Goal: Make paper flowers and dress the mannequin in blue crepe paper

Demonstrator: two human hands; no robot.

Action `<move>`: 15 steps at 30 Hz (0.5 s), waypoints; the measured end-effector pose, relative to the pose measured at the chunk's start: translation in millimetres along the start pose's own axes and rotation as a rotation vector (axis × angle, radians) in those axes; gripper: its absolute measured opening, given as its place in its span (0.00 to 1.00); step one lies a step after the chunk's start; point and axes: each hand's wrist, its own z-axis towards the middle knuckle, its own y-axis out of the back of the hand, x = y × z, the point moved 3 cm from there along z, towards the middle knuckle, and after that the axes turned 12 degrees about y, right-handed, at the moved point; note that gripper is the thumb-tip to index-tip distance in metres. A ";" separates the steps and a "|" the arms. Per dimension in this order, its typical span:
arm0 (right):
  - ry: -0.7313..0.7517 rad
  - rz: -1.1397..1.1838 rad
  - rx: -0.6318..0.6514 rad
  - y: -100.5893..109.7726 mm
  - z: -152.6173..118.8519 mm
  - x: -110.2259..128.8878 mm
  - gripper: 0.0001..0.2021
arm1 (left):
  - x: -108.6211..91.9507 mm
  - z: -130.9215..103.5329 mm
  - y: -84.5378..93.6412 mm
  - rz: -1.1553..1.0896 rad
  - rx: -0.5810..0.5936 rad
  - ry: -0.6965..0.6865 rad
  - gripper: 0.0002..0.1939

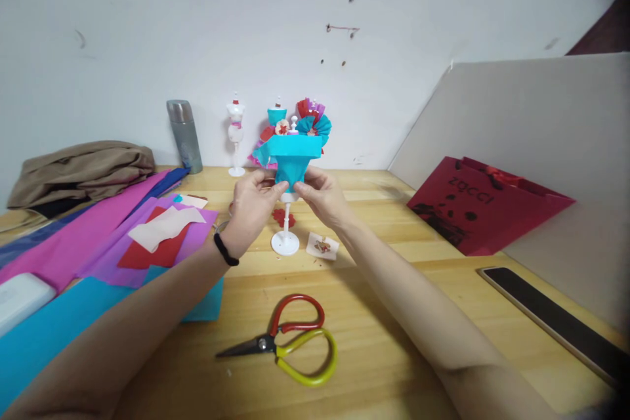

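Turquoise paper (294, 161) is wrapped around a small white dress form standing on a round base (285, 243). My left hand (254, 200) pinches the lower left edge of the paper at the form's waist. From the other side, my right hand (322, 191) grips the lower right edge, thumb in front. The upper part of the paper is folded over in a wide band. Below the hands lie a red paper piece (284, 217) and a small printed card (322, 246). Scissors (280, 340) with one red and one yellow handle rest on the table in front.
Behind stand a white dress form (235, 134), other forms dressed in colourful paper (315, 125) and a grey flask (185, 136). Coloured sheets (108, 236) and a brown cloth (81, 170) lie left. A red paper bag (472, 203) and a phone (546, 315) are right.
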 end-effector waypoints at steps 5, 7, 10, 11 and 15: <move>0.014 0.000 0.010 1.7 0.0 -2.2 0.20 | 0.9 1.7 0.8 0.014 0.013 -0.010 0.13; 0.018 0.001 0.014 1.6 -0.2 -2.7 0.20 | 2.5 1.8 0.8 0.016 0.026 -0.017 0.14; 0.020 0.017 0.009 0.3 -0.2 -2.2 0.19 | 6.3 1.0 1.8 0.009 0.013 -0.037 0.14; 0.014 0.024 0.003 -0.4 -0.2 -2.0 0.20 | 7.6 0.5 2.3 0.004 -0.001 -0.048 0.14; -0.011 0.049 -0.027 -2.4 -0.3 -1.4 0.21 | 9.8 -2.9 2.0 0.014 -0.006 -0.105 0.12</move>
